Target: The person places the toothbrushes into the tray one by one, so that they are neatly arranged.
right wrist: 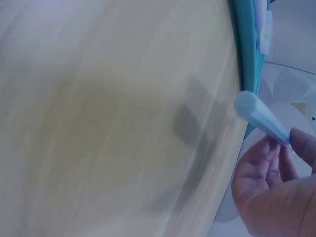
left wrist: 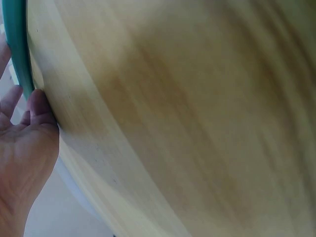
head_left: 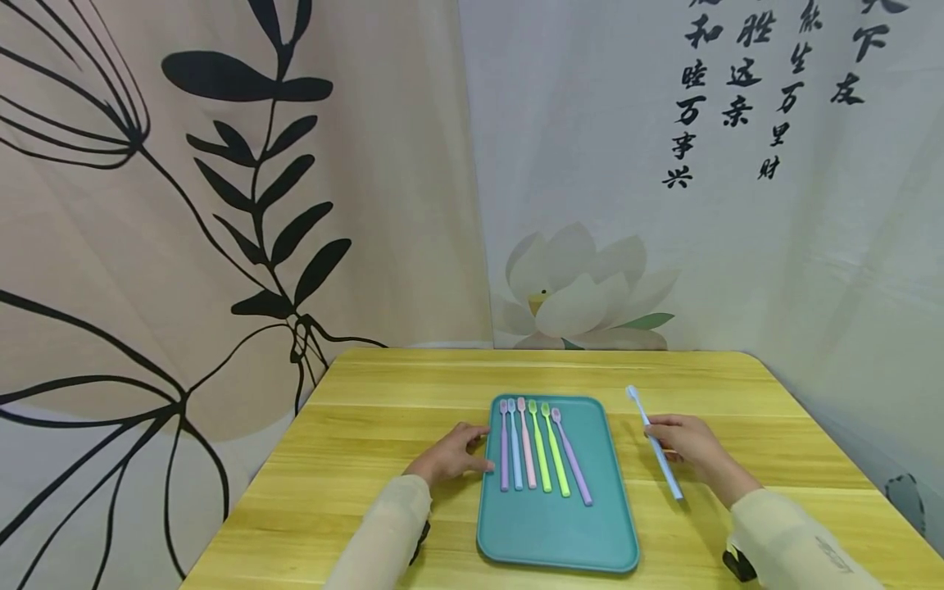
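Observation:
My right hand [head_left: 686, 442] pinches a light blue toothbrush [head_left: 667, 471] between thumb and fingers, above the table to the right of the teal tray [head_left: 553, 533]. Its bristle head points away, and its handle end [right wrist: 245, 104] faces the right wrist camera. My left hand [head_left: 453, 455] touches the tray's left rim with thumb and fingertips spread along it. On the tray lie several toothbrushes side by side: a purple one [head_left: 505, 451] at the left, then a blue [head_left: 515, 451], a pink [head_left: 527, 447], two yellow-green ones [head_left: 541, 451], and a slanted purple one [head_left: 574, 463].
The tray stands on a yellow wood-grain table [head_left: 354, 508]. Behind the table hangs a pale curtain [head_left: 406, 205] with dark plant prints, a white lotus and black written characters.

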